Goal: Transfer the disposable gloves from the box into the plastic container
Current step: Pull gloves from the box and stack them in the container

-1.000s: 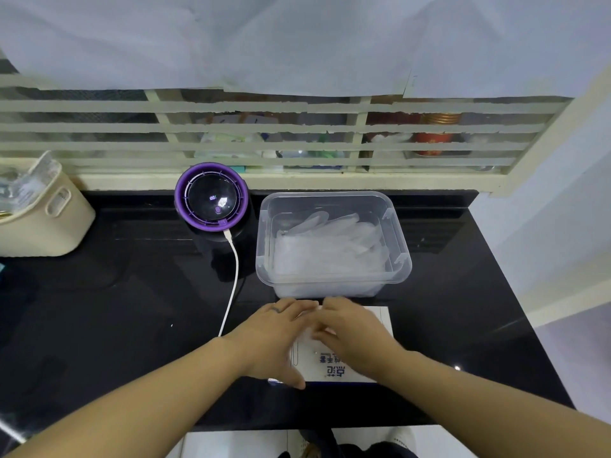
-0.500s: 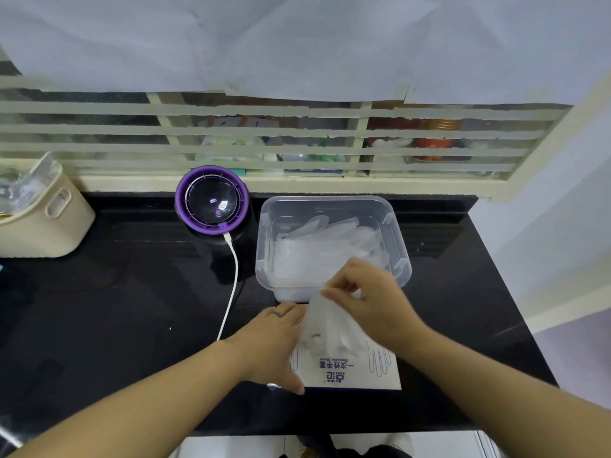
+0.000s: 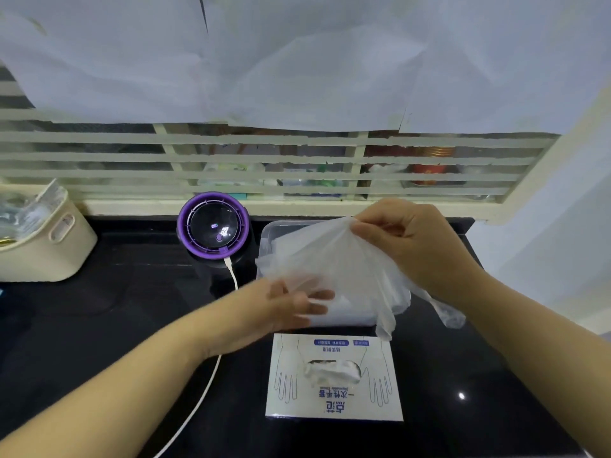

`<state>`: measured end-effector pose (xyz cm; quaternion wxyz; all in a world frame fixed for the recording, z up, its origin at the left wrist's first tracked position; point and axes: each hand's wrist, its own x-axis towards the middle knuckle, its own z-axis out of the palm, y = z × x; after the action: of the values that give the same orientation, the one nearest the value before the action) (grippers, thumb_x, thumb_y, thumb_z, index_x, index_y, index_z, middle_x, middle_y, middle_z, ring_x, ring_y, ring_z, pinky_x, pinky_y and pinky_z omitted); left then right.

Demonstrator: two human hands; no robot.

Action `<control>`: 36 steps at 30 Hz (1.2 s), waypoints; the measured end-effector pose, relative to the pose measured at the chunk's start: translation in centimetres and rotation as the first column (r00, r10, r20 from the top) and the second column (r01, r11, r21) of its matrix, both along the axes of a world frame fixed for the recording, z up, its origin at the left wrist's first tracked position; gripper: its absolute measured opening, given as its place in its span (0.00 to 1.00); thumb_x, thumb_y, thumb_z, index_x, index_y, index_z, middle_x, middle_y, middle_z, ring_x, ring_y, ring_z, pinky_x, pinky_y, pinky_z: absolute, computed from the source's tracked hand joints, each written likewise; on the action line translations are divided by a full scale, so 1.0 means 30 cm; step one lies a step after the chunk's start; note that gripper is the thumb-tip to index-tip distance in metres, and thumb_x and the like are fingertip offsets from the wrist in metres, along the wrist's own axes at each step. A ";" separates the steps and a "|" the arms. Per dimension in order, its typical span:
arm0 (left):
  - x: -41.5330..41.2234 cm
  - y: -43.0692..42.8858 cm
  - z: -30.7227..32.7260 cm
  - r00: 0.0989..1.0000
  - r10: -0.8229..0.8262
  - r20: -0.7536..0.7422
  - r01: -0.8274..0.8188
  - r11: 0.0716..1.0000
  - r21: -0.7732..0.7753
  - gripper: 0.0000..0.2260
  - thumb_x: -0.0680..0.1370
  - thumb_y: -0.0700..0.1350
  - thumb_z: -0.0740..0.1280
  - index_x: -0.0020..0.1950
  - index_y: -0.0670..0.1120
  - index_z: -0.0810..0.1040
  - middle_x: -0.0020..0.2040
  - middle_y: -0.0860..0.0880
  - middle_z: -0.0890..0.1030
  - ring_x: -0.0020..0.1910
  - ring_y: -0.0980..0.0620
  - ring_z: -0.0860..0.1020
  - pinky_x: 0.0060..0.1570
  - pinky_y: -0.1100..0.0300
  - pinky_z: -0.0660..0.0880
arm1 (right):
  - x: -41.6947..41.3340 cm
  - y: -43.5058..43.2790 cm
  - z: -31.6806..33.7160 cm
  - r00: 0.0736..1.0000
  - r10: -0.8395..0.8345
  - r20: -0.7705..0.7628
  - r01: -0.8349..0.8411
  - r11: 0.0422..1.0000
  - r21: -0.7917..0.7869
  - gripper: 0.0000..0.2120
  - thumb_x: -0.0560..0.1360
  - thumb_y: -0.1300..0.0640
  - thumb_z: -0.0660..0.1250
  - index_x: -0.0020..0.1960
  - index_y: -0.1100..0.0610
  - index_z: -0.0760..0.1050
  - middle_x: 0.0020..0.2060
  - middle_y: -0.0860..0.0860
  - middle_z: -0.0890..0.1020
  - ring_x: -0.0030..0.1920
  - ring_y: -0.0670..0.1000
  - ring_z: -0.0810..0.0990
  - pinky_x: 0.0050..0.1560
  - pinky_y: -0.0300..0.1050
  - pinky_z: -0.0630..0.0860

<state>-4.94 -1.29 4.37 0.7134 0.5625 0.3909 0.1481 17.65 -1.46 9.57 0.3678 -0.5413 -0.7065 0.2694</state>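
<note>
A white glove box (image 3: 334, 401) lies flat on the black counter near the front edge, with crumpled gloves showing in its oval slot. Behind it stands the clear plastic container (image 3: 268, 230), mostly covered by a clear disposable glove (image 3: 330, 259) hanging over it. My right hand (image 3: 416, 246) pinches the glove's top edge above the container's far side. My left hand (image 3: 284, 309) reaches in from the left with straight fingers touching the glove's lower part, just above the container's front wall. Glove fingers dangle past the container on the right.
A round purple-rimmed device (image 3: 213, 226) stands left of the container, and its white cable (image 3: 198, 401) runs toward the counter's front edge. A beige basket (image 3: 43, 246) sits at the far left. A slatted window ledge runs behind the counter (image 3: 99, 325).
My right hand has pulled a glove out of the box and lifted it up over the container. My left hand has left the box and moved up to the hanging glove.
</note>
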 end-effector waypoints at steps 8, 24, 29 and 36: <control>0.059 0.108 0.143 0.799 0.420 0.432 -0.306 0.900 -0.309 0.20 0.69 0.50 0.75 0.56 0.41 0.83 0.60 0.40 0.81 0.56 0.46 0.81 0.57 0.54 0.76 | -0.022 0.047 0.063 0.978 0.096 0.187 -0.127 0.978 0.164 0.13 0.73 0.50 0.64 0.52 0.53 0.82 0.42 0.40 0.78 0.45 0.42 0.78 0.50 0.33 0.75; 0.098 0.222 0.019 0.688 0.696 0.204 -0.600 0.704 -0.380 0.13 0.83 0.45 0.57 0.62 0.44 0.77 0.55 0.42 0.83 0.48 0.47 0.84 0.45 0.52 0.82 | 0.175 0.154 0.016 0.933 -0.286 -0.217 0.306 0.950 0.063 0.18 0.74 0.70 0.54 0.36 0.52 0.73 0.32 0.44 0.76 0.30 0.39 0.70 0.32 0.29 0.67; 0.092 0.243 0.017 0.718 0.646 0.257 -0.551 0.755 -0.356 0.13 0.82 0.44 0.59 0.63 0.44 0.78 0.59 0.42 0.81 0.57 0.43 0.81 0.51 0.47 0.81 | 0.178 0.184 0.065 0.978 0.091 0.186 0.001 0.896 -0.443 0.19 0.80 0.58 0.56 0.35 0.55 0.78 0.39 0.46 0.80 0.39 0.40 0.76 0.53 0.41 0.70; 0.102 0.267 0.058 0.714 0.548 0.436 -0.368 0.823 -0.432 0.11 0.74 0.44 0.63 0.44 0.45 0.86 0.57 0.41 0.81 0.52 0.41 0.82 0.47 0.45 0.81 | 0.138 0.182 -0.103 0.967 0.253 -0.012 -0.157 0.561 -0.813 0.46 0.53 0.19 0.62 0.60 0.47 0.77 0.67 0.47 0.73 0.62 0.47 0.74 0.68 0.54 0.66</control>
<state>-1.88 6.73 6.11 0.8136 0.2593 0.3193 0.4110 21.79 4.00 6.49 0.0098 -0.5764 -0.5832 0.5723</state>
